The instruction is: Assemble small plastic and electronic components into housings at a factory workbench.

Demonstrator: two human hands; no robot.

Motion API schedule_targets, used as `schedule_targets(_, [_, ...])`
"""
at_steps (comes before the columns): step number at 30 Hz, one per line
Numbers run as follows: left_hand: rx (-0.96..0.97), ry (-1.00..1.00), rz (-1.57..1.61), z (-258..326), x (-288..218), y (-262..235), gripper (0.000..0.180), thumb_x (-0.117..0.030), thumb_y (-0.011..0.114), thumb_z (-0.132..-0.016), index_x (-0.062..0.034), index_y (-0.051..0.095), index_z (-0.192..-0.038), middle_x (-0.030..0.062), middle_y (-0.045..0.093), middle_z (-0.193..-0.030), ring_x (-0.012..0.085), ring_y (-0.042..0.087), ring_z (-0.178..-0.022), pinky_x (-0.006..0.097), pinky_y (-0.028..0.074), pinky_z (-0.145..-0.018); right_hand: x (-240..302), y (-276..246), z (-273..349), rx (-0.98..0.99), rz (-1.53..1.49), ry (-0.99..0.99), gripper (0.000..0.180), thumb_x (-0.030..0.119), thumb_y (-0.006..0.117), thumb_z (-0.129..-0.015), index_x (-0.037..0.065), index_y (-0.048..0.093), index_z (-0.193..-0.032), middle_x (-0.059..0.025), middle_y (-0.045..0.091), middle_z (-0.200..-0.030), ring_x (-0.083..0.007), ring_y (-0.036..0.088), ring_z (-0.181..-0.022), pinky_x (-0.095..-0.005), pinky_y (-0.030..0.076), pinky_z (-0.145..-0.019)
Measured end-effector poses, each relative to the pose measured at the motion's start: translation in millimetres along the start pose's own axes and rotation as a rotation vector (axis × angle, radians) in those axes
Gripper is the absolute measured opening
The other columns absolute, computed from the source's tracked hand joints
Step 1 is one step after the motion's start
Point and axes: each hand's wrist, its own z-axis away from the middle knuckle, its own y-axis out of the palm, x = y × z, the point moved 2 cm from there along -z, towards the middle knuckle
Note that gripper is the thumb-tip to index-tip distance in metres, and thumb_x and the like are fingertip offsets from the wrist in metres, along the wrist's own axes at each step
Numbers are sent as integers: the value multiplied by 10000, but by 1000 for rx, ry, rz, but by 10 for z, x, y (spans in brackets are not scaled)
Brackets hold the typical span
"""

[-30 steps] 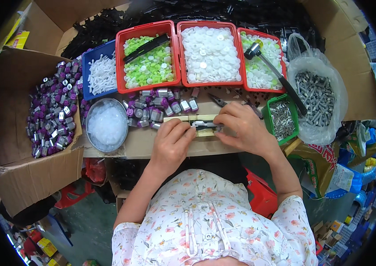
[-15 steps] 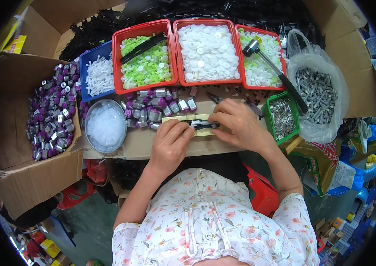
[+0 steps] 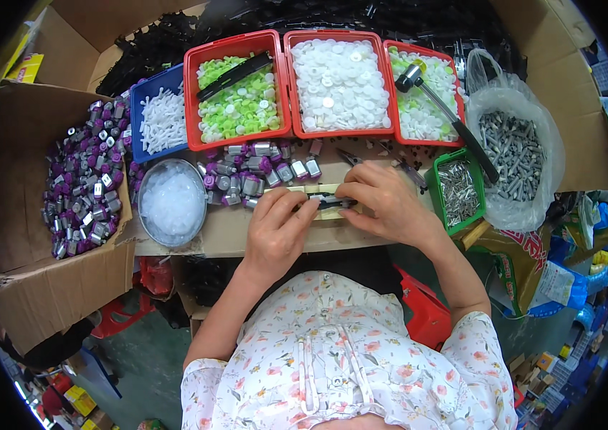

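A cream block [image 3: 330, 214] lies at the near edge of the cardboard-topped table, with a slim black plastic part [image 3: 334, 203] seated along it. My left hand [image 3: 279, 228] is closed at the left end of this part, thumb and fingertips pinched together. Something small and pale shows at those fingertips, too small to name. From the right, my right hand [image 3: 384, 199] grips the right end of the black part, its thumb on the near side and its fingers curled over the far side. Both hands partly cover the block.
Behind are red bins [image 3: 290, 86] of white and green caps, a blue bin [image 3: 135, 122] of white pegs and a hammer [image 3: 447, 115]. A bowl [image 3: 172, 203], silver-and-purple motor-like pieces [image 3: 247, 172], pliers [image 3: 348, 157], a green metal-pin bin [image 3: 433, 188] and a bag [image 3: 548, 161] surround the hands.
My left fingertips have shifted slightly right along the black part and now cover more of it. My right hand stays nearly in place. The whole view has shifted a little.
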Motion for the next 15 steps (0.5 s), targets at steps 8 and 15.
schedule_targets(8, [31,9,5,-157,11,121,233,19,730,-703,1,661,-925,99,627,-931,303,590,-921,400,494,-775,-31,20,87,-47,-16,63,258,150,772,-749,51,672,-966,-95,589,-935,-280,592,-878,-385,455,-755])
schedule_targets(15, [25,26,-3,-157,7,139,232,20,733,-700,7,656,-919,101,628,-927,300,590,-916,400,493,-771,-69,75,191,-161,-155,133,278,104,796,-727,30,713,-981,-92,592,-922,-241,590,-844,-350,457,-756])
